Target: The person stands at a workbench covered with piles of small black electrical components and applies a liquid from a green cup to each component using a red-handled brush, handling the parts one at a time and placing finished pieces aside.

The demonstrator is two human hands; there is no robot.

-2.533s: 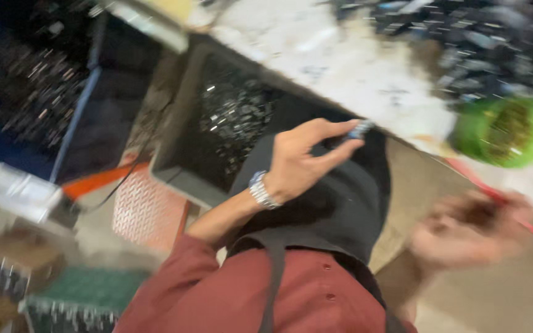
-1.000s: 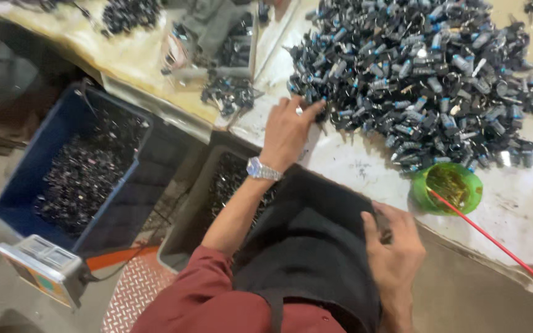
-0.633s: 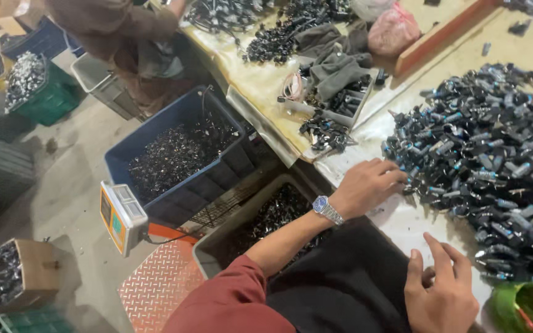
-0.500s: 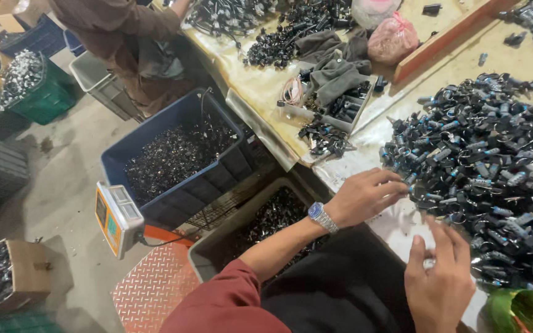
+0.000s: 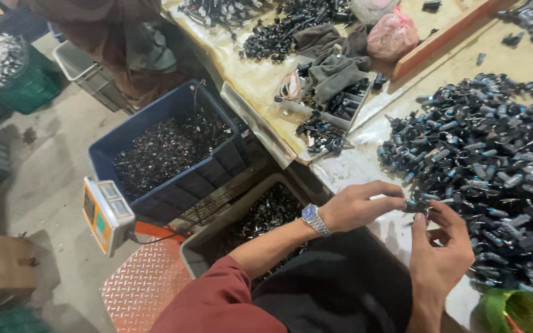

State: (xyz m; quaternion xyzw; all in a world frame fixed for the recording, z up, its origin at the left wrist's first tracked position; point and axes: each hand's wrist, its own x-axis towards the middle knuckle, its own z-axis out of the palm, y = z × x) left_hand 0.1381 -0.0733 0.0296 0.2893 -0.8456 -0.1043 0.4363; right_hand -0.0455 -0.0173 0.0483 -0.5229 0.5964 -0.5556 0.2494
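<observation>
Where both hands meet, fingertips pinch a small black part.

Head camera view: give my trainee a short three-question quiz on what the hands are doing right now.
1. True or false: both hands pinch one small black part.
2. Which wrist carries the silver blue-faced wristwatch?
3. The big pile of small black parts lies: A) in the dark blue plastic crate B) on the pale worktable C) on the floor.
Key: 1 true; the left hand and right hand meet on it. 2 left. 3 B.
</observation>
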